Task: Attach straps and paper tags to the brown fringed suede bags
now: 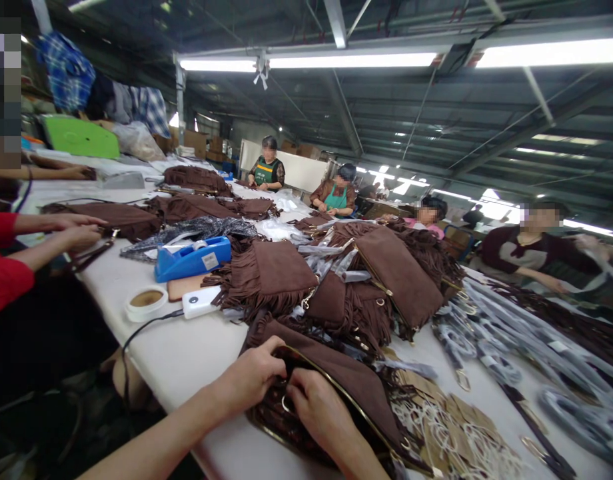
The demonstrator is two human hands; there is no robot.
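A brown suede-like handbag lies unzipped on the table in front of me, its gold zipper edges spread apart and its dark lining showing. My left hand is closed on the rim of the opening at the far left corner. Inside the mouth, my right hand has its fingers curled against the lining close to my left fingertips. A small pale loop shows beside the right fingers. What those fingers grip is hidden in the bag.
Fringed brown bags are piled just beyond. A blue tape dispenser, tape roll and white corded box stand left. Tags with white strings and wrapped straps lie right. A red-sleeved co-worker works at left.
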